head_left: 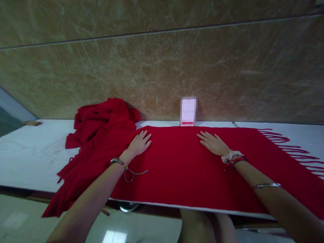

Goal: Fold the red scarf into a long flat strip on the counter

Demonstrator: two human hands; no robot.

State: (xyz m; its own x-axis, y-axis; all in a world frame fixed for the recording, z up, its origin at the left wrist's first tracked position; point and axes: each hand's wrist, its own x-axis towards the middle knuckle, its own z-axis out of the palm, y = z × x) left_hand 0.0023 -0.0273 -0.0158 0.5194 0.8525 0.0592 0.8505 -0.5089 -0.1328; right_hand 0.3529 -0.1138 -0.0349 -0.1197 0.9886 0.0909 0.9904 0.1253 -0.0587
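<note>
Landmark: red scarf point(176, 167), spread flat on the white counter point(22, 151), its near edge along the counter's front edge.

Nearest: the person's legs point(199, 228), below the scarf's near edge; pale glossy floor point(147, 230) beneath and to the left of it. A round, shiny metal object point(129, 206) shows just under the scarf's near edge, left of the legs; identity cannot be told.

Over the scarf: silver bangle point(267, 185) on the right forearm, above its right part. Beaded bracelet point(120, 162) on the left wrist, its loose cord hanging over the scarf. Pale scrunchie point(232, 156) on the right wrist.

Left hand point(140, 142): palm down on the scarf, left part, near the far edge; fingers extended, slightly apart, gripping nothing. Right hand point(213, 143): likewise palm down near the far edge, well apart from the left; fingers extended, gripping nothing.

Fringe point(303, 153) fans out over the counter at the scarf's right end. Bunched red cloth point(100, 120) heaped at its left end; whether one piece with it, cannot tell.

Farthest: small upright panel point(188, 110), pixelated, just beyond the scarf's far edge, between the hands' positions. Brown marbled wall point(160, 75) behind.
</note>
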